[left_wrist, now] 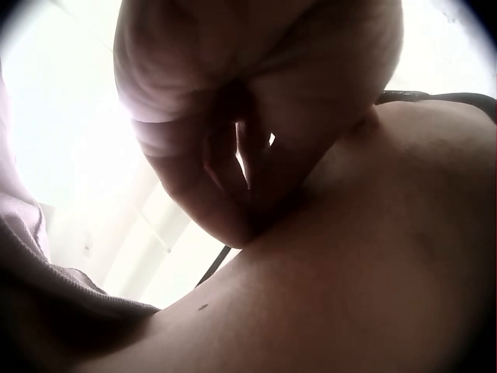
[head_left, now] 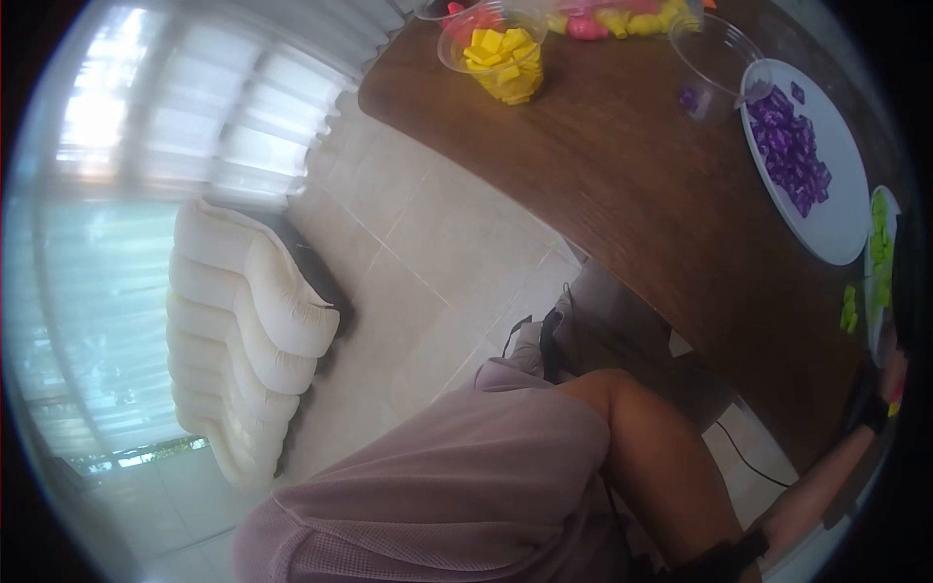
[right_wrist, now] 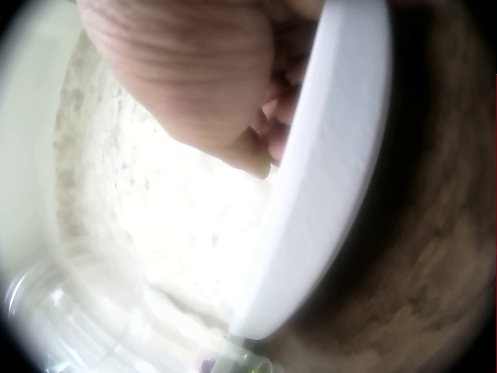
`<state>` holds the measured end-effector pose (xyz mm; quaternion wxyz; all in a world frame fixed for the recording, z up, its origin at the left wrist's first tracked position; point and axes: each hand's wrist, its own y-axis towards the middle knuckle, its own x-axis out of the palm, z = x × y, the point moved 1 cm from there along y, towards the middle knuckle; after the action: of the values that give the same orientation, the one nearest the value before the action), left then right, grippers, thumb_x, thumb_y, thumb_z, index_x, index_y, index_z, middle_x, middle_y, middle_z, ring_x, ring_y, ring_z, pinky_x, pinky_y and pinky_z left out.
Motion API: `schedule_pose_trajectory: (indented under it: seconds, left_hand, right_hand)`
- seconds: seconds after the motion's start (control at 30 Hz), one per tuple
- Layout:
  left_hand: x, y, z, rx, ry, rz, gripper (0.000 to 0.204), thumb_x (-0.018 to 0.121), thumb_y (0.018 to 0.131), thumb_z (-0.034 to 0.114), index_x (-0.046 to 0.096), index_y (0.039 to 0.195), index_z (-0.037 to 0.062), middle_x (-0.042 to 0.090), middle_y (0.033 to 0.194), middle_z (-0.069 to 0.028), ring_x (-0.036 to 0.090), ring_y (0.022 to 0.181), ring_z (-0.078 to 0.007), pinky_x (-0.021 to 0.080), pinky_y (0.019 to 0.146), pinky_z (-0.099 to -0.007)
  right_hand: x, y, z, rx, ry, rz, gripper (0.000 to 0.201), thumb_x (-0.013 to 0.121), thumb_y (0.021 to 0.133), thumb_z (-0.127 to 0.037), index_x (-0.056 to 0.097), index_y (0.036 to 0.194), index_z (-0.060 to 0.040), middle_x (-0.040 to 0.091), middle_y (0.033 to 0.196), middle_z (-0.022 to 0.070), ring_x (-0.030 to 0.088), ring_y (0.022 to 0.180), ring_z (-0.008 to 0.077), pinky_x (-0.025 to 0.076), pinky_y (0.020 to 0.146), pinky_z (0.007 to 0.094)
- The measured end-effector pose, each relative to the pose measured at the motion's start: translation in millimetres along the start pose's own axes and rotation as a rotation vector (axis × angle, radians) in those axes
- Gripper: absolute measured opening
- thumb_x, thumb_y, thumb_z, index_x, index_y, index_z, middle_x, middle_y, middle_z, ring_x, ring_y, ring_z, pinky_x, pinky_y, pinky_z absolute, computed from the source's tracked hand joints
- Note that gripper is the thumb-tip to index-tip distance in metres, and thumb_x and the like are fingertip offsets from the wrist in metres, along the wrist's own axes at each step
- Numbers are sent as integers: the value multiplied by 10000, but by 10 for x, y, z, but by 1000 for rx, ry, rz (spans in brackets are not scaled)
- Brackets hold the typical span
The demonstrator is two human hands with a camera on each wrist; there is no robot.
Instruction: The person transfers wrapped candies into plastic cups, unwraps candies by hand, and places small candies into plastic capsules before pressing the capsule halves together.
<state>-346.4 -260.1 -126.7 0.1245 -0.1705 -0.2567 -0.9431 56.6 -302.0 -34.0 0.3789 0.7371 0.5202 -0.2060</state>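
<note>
My right hand (head_left: pixel 895 374) is at the far right edge of the head view, beside a white plate (head_left: pixel 873 330) with green pieces (head_left: pixel 881 228) on it. In the right wrist view this right hand (right_wrist: pixel 194 78) has its fingers bent, fingertips right at the wall of a white dish (right_wrist: pixel 326 171); I cannot tell whether they pinch anything. My left hand (left_wrist: pixel 256 62) shows dark against bright light in the left wrist view. Its fingers hang loosely curled, the tips at bare skin (left_wrist: pixel 349 272), nothing visible between them. The head view does not show that hand.
On the brown table (head_left: pixel 632 165) stand a larger white plate (head_left: pixel 836 219) of purple pieces (head_left: pixel 787 146), a clear cup (head_left: pixel 719 78), and a cup of yellow pieces (head_left: pixel 503 63). Loose green pieces (head_left: pixel 848 309) lie near the plates. A cream padded seat (head_left: pixel 243 330) stands left.
</note>
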Motion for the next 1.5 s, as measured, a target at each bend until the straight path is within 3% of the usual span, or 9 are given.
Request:
schedule_pose_trajectory:
  seconds: [0.23, 0.27, 0.33, 0.83, 1.1, 1.3, 1.33, 1.4, 1.5]
  left_hand:
    - [-619, -613, 1092, -31, -81, 15, 106, 693, 868, 46, 714, 904, -52, 725, 805, -141, 687, 657, -188, 552, 615, -329]
    - [-403, -43, 324, -32, -92, 18, 106, 693, 868, 45, 715, 906, -52, 726, 807, -141, 688, 658, -188, 553, 616, -328]
    - [-782, -304, 813, -36, -108, 14, 106, 693, 869, 43, 718, 911, -52, 728, 810, -141, 691, 660, -188, 555, 617, -325]
    - [-925, -342, 913, -87, -230, 102, 115, 691, 872, 28, 733, 947, -49, 744, 837, -142, 711, 674, -186, 574, 626, -304]
    - [-1739, -1022, 2556, -92, -357, 105, 125, 690, 874, 20, 741, 966, -47, 752, 851, -142, 721, 682, -185, 584, 630, -293]
    - [-2660, -1494, 3984, -79, -552, -21, 135, 689, 875, 14, 748, 981, -46, 758, 861, -143, 729, 688, -184, 591, 634, -285]
    - [-2636, -1427, 3943, -81, -585, -42, 136, 689, 876, 13, 749, 983, -46, 759, 863, -143, 730, 689, -184, 592, 635, -283]
    - [-2949, -1715, 4179, -229, -529, 239, 76, 704, 887, -91, 720, 955, -62, 719, 856, -118, 675, 685, -144, 522, 572, -232]
    - [-3226, -2046, 4399, -333, -228, 703, 132, 691, 926, -51, 716, 1056, -51, 725, 901, -139, 697, 726, -171, 564, 616, -269]
  right_hand:
    - [77, 4, -341, 54, 86, -33, 187, 716, 959, -120, 726, 1039, 49, 703, 974, 111, 634, 887, 207, 516, 843, 341]
    - [62, 1, -345, 46, 76, -38, 182, 720, 956, -116, 725, 1034, 49, 704, 971, 112, 633, 887, 206, 511, 857, 339]
    - [28, 4, -177, 8, 77, -25, 172, 718, 957, -112, 726, 1024, 46, 705, 970, 110, 630, 895, 205, 503, 872, 336]
    - [255, 31, -267, 11, 76, -58, 140, 696, 959, -83, 726, 997, 48, 689, 958, 96, 615, 929, 199, 482, 889, 334]
    - [-16, -14, -124, 15, -48, -74, 140, 692, 958, -77, 728, 1000, 52, 681, 953, 92, 613, 935, 198, 483, 882, 335]
    - [-4, 37, 299, 129, 90, -87, 219, 647, 1019, -203, 716, 1135, -30, 673, 961, -12, 558, 851, 42, 427, 747, 199]
    - [9, 46, 310, 149, 115, -86, 234, 640, 1029, -224, 715, 1158, -44, 671, 962, -29, 549, 837, 16, 417, 725, 176]
    - [36, 0, 84, 221, 153, -128, 226, 646, 1028, -224, 720, 1145, -46, 674, 923, -40, 559, 798, 5, 432, 693, 171]
    - [100, -8, 6, 231, 194, -78, 217, 652, 1026, -218, 727, 1120, -38, 685, 901, -39, 584, 759, 12, 458, 665, 178]
